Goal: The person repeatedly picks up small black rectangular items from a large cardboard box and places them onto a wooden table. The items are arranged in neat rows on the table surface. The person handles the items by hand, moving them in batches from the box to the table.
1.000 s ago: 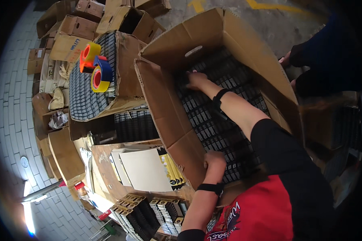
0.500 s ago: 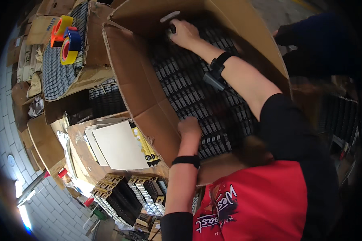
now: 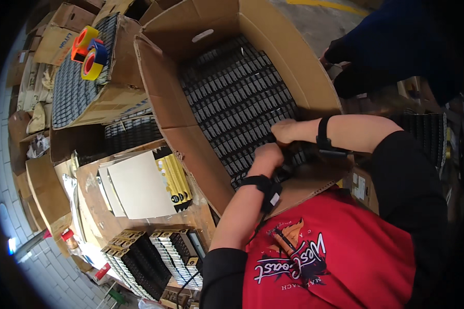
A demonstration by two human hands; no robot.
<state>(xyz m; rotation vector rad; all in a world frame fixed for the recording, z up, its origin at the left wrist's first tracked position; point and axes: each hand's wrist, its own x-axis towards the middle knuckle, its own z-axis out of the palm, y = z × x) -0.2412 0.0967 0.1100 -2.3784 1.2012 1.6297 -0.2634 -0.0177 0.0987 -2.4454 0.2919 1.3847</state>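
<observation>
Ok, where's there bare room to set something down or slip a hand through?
A narrow bare strip of wooden table lies between the pale sheets and the dark stacks. Inside the open carton, a hand could probably pass above the far packs. Its near end is crowded by the left hand and right hand.

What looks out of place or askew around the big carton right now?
Two tape dispensers lie loose on packed rows in the carton at left, an odd spot for tools. The pale sheets on the table are fanned unevenly. In the large carton, the dark packs look mostly orderly; no spill shows.
</observation>
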